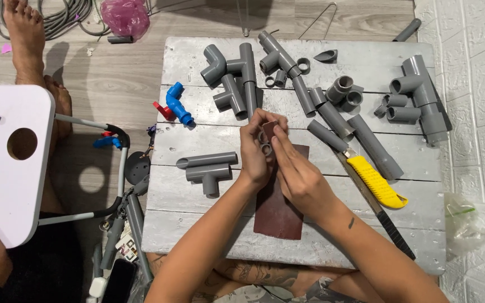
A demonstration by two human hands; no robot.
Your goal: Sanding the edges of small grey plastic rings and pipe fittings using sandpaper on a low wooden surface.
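Both my hands meet over the middle of a grey-white wooden board (pixel 197 224). My left hand (pixel 255 150) pinches a small grey pipe ring (pixel 266 148). My right hand (pixel 298 171) presses a reddish-brown strip of sandpaper (pixel 269 128) against that ring. Under my wrists lies a larger reddish-brown sandpaper sheet (pixel 279 216). A grey tee fitting with a short pipe (pixel 207 168) lies just left of my left hand.
A yellow utility knife (pixel 374 182) and a black-handled saw blade (pixel 394 233) lie to the right. Several grey pipes and fittings (pixel 416 95) fill the board's far half, with a blue and red valve (pixel 176 105). A white side table (pixel 12 168) and another person's bare foot (pixel 26 39) are at left.
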